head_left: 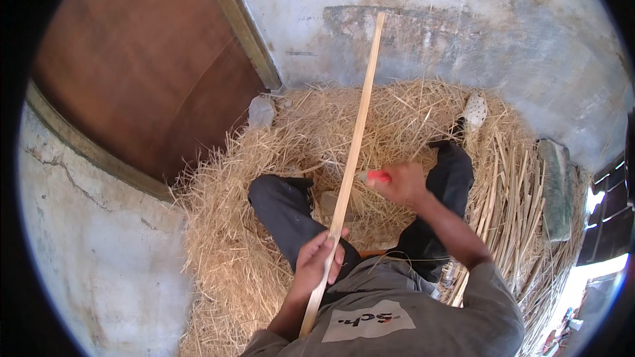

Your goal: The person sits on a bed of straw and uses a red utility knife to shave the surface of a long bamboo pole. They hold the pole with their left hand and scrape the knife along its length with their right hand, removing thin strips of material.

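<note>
Pale tan strip point(358, 125) — red handle point(378, 176), seemingly — golden straw point(228, 258).

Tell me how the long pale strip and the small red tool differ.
Size: the long pale strip reaches from the person's lap past the feet, while the small red tool is short, partly hidden by the fingers.
Colour: the strip is pale yellowish; the tool's visible part is mostly red.
Hold: the left hand grips the strip toward its lower end; the right hand grips the tool.
Shared: each is held in one bare hand.

Strip point(348, 175) midway, free air leftward
</note>
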`<state>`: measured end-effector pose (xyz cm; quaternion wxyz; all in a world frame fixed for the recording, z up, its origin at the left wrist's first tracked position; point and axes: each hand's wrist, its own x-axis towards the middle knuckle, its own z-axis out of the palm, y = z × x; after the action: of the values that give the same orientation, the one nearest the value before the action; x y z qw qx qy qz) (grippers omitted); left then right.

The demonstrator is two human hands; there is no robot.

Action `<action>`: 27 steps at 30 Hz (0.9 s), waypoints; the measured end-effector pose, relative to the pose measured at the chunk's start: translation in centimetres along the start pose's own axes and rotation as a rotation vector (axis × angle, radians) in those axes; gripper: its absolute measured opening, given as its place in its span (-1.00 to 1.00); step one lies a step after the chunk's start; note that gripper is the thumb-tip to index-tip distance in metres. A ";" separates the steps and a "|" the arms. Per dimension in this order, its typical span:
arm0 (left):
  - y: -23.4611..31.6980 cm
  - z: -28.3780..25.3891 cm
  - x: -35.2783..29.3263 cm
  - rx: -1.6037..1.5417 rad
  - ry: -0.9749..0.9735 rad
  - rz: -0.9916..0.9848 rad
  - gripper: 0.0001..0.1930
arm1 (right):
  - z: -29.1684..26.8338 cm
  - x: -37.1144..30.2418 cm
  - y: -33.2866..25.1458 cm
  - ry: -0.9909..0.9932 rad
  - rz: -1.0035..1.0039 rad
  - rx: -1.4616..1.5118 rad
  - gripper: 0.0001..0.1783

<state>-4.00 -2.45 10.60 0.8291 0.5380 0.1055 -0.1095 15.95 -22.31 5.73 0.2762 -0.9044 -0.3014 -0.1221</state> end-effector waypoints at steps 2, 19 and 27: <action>0.7 0.1 1.6 -0.002 0.020 0.003 -0.62 | -0.3 -2.1 -2.8 0.021 -0.036 0.148 -0.29; -0.1 1.2 1.5 -0.280 -0.007 -0.020 -0.71 | -0.4 0.1 -3.7 0.052 -0.093 0.103 -0.34; 0.1 1.0 1.5 -0.341 -0.016 -0.051 -0.71 | 0.4 1.7 -2.6 0.085 -0.061 0.094 -0.38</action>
<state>-2.46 -3.45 10.69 0.9061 0.3860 0.1293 -0.1154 15.76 -19.56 7.19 0.3271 -0.8748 -0.3223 -0.1544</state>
